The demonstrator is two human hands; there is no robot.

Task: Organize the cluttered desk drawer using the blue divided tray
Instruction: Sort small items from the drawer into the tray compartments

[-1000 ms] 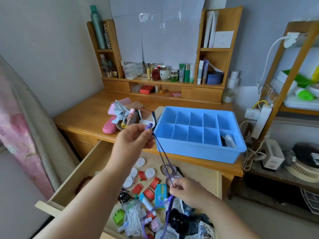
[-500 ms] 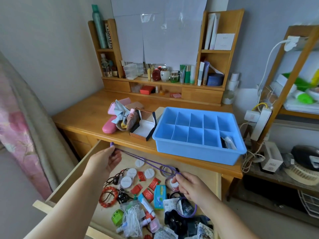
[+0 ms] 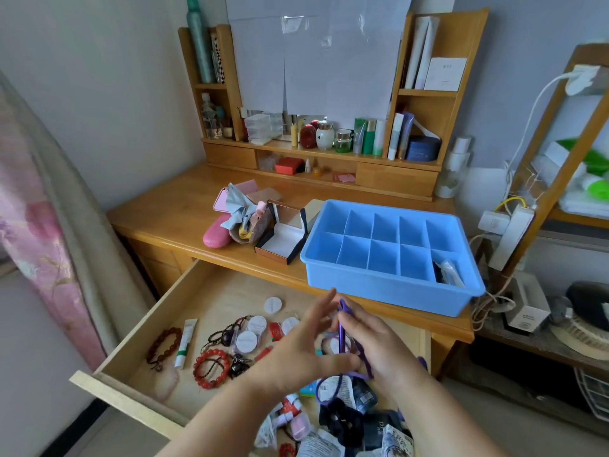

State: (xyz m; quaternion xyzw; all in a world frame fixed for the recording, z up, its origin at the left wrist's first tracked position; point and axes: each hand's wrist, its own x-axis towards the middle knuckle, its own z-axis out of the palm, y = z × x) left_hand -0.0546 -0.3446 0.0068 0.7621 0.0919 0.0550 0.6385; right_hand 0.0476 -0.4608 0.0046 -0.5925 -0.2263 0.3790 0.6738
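The blue divided tray [image 3: 389, 291] stands on the desk's front right; only its near right compartment holds small items. Below it the wooden drawer [image 3: 138, 384] is pulled out, full of bead bracelets [image 3: 211, 367], white round lids [image 3: 273, 305], red packets and wrappers. Over the drawer my right hand [image 3: 372, 344] grips a purple cord [image 3: 342, 334], folded into loops. My left hand [image 3: 296, 354] meets it from the left, thumb against the cord and fingers stretched out toward the tray.
A pink case [image 3: 217, 234], cloth scraps and an open small box [image 3: 281, 239] sit left of the tray. A hutch [image 3: 329, 153] with bottles and jars lines the desk's back. At right, a shelf with cables [image 3: 514, 225]. A curtain hangs left.
My left hand, which held the cord's far end out to the left, has come back to my right hand. The stretched cord is now gathered into loops between both hands.
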